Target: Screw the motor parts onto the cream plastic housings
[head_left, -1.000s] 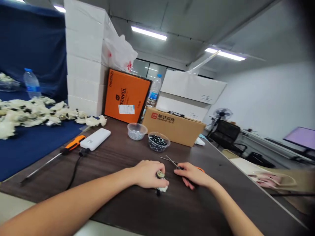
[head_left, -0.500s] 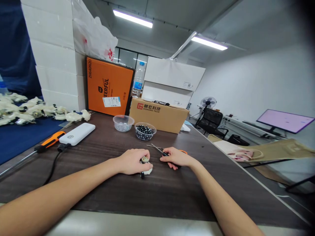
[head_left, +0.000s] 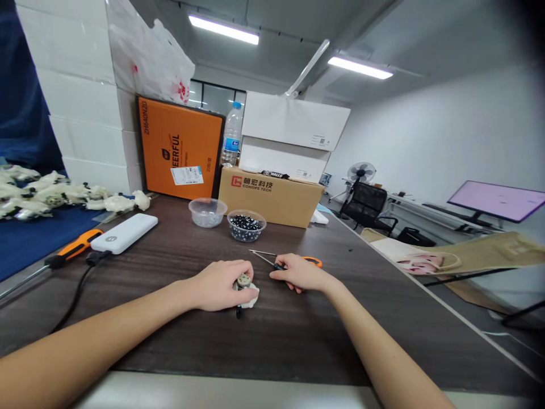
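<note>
My left hand (head_left: 218,286) is closed around a small white fluffy piece (head_left: 251,298) on the dark wood-grain table (head_left: 298,335). A round beige-and-metal part (head_left: 243,280) shows on top of the piece, and a black tip (head_left: 239,312) sticks out below it. My right hand (head_left: 298,272) holds a pair of orange-handled scissors (head_left: 275,259), whose steel blades point left toward the piece. The hands are close together but apart. Part of the scissors' handle is hidden under my right fingers.
Behind my hands stand a transparent bowl of small beads (head_left: 207,212) and a bowl of black beads (head_left: 246,225). A white power bank (head_left: 124,233) with a black cable (head_left: 76,289) and an orange-handled screwdriver (head_left: 72,250) lie left. Fluffy white pieces (head_left: 55,196) lie on blue cloth.
The view has swung right and levelled, so the table items sit further left in the frame. Both hands stay close together with the same things in them.
</note>
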The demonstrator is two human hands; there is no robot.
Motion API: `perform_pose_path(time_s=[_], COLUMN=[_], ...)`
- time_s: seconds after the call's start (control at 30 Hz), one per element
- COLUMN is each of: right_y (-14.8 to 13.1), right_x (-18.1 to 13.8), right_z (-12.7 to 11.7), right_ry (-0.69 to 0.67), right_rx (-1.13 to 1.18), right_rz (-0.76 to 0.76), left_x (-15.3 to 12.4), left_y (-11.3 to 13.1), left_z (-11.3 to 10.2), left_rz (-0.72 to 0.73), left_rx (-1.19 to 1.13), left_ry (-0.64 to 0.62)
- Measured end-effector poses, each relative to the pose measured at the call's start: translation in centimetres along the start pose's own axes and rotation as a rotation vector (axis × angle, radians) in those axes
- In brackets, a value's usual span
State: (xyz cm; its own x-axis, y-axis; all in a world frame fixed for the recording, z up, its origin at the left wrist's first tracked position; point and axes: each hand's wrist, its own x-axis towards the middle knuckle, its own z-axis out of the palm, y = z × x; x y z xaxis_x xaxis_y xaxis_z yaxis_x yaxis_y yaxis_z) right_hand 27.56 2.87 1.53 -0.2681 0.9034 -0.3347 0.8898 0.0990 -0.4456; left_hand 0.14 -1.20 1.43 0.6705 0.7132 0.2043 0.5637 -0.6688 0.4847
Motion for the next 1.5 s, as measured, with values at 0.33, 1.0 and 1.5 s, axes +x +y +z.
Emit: perform_pose_path(time_s=[0.33,1.0,1.5], right_y=[-0.9,-2.3,-1.0], right_x=[-0.2,-1.1,-1.5], right_z=[0.3,0.1,1.4], right_ry=[0.062,0.142,0.280], right_rx=[-0.053,-0.181,-0.280], right_rz=[0.001,-0.060,-0.157], left_x=[-0.9,-1.3,-1.8], left_y=[1.1,1.6,0.3], left_z=[-0.3,-0.3,-2.9], left_rz=[0.019,0.031,-0.078], left_rx=[0.010,0.010,-0.244], left_ry=[-0.036,-0.064,-0.202])
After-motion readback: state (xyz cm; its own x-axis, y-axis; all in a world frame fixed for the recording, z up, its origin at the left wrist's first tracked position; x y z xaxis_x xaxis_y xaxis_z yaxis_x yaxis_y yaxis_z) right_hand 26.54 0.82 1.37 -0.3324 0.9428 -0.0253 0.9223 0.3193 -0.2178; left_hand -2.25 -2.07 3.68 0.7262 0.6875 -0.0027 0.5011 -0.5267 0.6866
